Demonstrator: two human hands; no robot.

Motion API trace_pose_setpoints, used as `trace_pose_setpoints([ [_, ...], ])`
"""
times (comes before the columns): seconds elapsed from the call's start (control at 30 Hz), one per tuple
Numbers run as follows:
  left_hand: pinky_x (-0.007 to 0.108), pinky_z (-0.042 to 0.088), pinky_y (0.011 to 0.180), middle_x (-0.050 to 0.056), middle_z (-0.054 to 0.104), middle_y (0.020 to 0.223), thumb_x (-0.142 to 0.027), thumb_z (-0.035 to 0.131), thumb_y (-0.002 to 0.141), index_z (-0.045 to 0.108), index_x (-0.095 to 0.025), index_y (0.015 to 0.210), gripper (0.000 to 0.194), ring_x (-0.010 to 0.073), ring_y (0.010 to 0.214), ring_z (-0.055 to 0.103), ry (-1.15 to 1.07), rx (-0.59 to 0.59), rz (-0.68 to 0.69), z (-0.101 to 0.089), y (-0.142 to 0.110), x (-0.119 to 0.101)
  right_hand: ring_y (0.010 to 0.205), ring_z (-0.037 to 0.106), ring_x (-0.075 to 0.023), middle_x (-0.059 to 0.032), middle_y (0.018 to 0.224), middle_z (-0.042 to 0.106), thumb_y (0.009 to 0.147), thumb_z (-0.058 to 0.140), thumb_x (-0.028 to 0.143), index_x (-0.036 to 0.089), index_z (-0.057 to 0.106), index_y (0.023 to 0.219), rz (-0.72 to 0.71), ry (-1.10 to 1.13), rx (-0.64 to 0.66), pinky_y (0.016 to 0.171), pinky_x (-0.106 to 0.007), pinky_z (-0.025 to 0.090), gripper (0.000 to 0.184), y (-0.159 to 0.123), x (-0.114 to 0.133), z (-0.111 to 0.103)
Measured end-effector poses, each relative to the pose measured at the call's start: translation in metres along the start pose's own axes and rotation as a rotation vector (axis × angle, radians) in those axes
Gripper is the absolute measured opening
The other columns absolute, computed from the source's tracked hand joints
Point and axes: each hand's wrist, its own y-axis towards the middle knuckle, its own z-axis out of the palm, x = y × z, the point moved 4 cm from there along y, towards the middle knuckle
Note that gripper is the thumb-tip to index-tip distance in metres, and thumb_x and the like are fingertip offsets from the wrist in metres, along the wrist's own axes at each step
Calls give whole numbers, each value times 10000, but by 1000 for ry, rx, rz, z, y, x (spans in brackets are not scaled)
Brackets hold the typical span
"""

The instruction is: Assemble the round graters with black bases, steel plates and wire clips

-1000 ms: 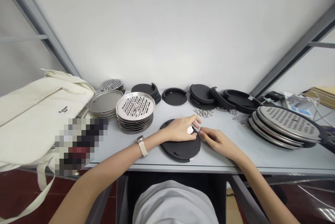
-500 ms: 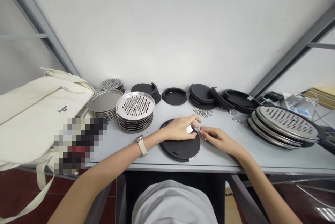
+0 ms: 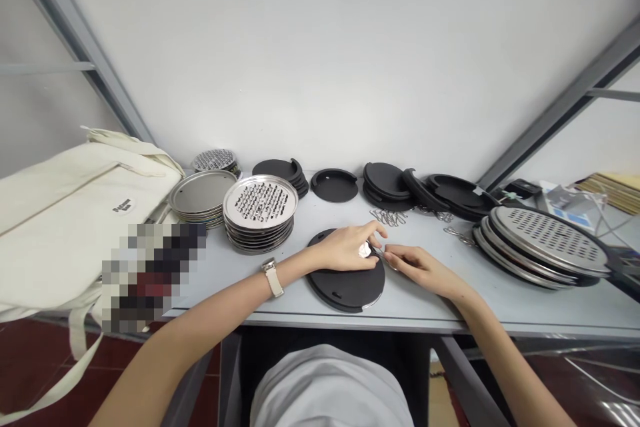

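Note:
A black round plate point(image 3: 353, 288) with small slots lies flat near the table's front edge. Over its upper part rests my left hand point(image 3: 349, 248), fingers bent around the plate's right rim. A small crumpled white piece point(image 3: 365, 250) shows among those fingers; what it is I cannot tell. Just right of the rim, my right hand point(image 3: 417, 268) pinches a thin metal wire hook point(image 3: 391, 266) between thumb and forefinger. Its tip meets the left fingertips, which partly hide it. More bent wire hooks point(image 3: 389, 217) lie in a loose pile behind the hands.
Stacked metal grater discs point(image 3: 260, 204) and plain metal discs point(image 3: 203, 192) stand left. Black round plates point(image 3: 334, 186) line the wall. Large perforated metal plates point(image 3: 550, 237) are piled right. A cream bag point(image 3: 75, 227) covers the left end, beside a pixelated patch.
Both hands keep nearly the same place at the plate's rim. The right hand has turned slightly and drawn a little to the right, with the wire hook still pinched.

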Motion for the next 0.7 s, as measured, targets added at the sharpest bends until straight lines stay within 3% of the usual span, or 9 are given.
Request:
trace_pose_setpoints([
  [0.5, 278, 424, 862, -12, 633, 1101, -202, 569, 774, 380, -261, 1185, 456, 181, 1033, 579, 37, 25, 7, 3, -1, -5, 611, 290, -119, 26, 657, 308, 910, 348, 563, 187, 387, 683, 8, -9, 39, 535, -244, 288, 441, -3, 5, -4],
  [0.7, 274, 429, 838, -20, 636, 1061, -216, 559, 785, 392, -261, 1168, 420, 178, 990, 593, 83, -6, -3, 3, 0, -4, 582, 258, -103, 45, 644, 254, 913, 373, 545, 195, 313, 660, 44, 48, 26, 517, -235, 261, 436, -10, -2, -9],
])
